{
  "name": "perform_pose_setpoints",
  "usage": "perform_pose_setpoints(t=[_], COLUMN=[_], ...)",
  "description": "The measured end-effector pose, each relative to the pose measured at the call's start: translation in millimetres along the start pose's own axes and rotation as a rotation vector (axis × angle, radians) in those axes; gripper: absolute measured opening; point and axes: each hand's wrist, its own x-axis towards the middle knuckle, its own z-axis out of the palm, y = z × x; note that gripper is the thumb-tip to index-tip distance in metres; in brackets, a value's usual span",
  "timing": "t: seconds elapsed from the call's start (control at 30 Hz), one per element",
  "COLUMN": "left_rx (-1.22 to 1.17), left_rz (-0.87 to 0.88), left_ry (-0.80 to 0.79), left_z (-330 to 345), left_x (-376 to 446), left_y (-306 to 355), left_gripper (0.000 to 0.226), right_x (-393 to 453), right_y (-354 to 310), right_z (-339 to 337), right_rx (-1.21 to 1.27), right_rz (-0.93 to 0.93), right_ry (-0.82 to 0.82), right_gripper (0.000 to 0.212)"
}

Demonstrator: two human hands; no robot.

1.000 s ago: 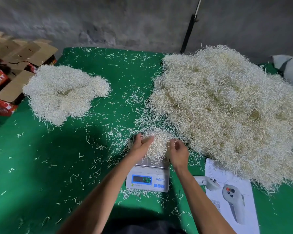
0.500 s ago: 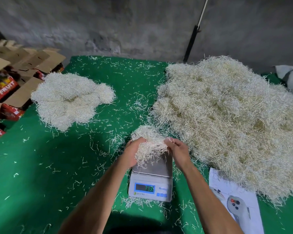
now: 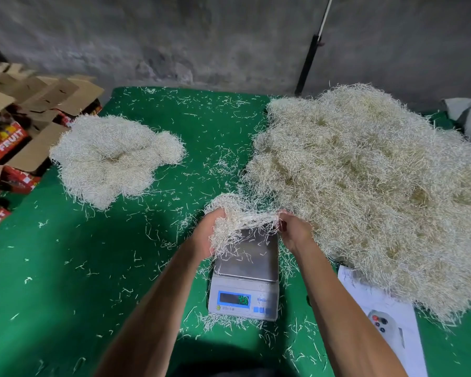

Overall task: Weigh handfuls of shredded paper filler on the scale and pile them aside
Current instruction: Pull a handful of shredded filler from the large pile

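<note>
A handful of shredded paper (image 3: 235, 221) hangs stretched between my two hands, just above the steel pan of the small white scale (image 3: 246, 278). My left hand (image 3: 207, 235) grips the bulk of it at the left. My right hand (image 3: 292, 229) pinches the strands at the right end. A few loose shreds lie on the pan and green digits glow on the display. The big source heap of shredded paper (image 3: 370, 186) fills the right side of the green table. The smaller set-aside pile (image 3: 112, 156) lies at the far left.
The green cloth table (image 3: 52, 268) is littered with stray shreds. Open cardboard fruit boxes (image 3: 17, 131) stack up past the left edge. A printed sheet (image 3: 386, 322) lies right of the scale. A dark pole (image 3: 309, 58) leans on the grey wall behind.
Both hands lifted the handful off the scale pan and pulled it apart sideways, stretching the strands. The pan is now mostly bare.
</note>
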Motion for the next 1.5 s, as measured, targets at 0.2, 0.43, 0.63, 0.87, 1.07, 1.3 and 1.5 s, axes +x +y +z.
perform_pose_setpoints(t=[0.2, 0.43, 0.63, 0.87, 1.07, 1.3, 1.5], left_rx=[-0.214, -0.125, -0.48, -0.09, 0.1, 0.398, 0.195], left_rz=[-0.086, -0.044, -0.179, -0.161, -0.033, 0.105, 0.174], left_ry=[0.332, 0.309, 0.147, -0.203, -0.113, 0.132, 0.174], left_z=[-69.7, -63.3, -39.2, 5.0, -2.2, -3.3, -9.9], left_x=[20.8, 35.3, 28.3, 13.5, 25.1, 28.5, 21.1], left_y=[-6.8, -1.9, 1.7, 7.2, -17.3, -52.9, -58.9], left_gripper=[0.029, 0.051, 0.055, 0.055, 0.062, 0.064, 0.065], right_x=[22.6, 6.7, 4.0, -38.4, -23.3, -18.5, -15.3], right_y=[-49.7, -55.8, -43.6, -0.5, 25.5, 33.9, 43.2], right_z=[-70.9, -38.2, -32.3, 10.5, -6.1, -36.6, -59.9], right_rx=[-0.039, -0.08, -1.196, -0.823, -0.774, -1.11, -0.951], right_rz=[-0.062, -0.211, -0.803, -0.32, -0.33, -0.503, -0.521], right_ry=[0.092, -0.017, 0.222, -0.465, -0.305, -0.177, 0.069], right_gripper=[0.043, 0.022, 0.031, 0.065, 0.037, 0.048, 0.072])
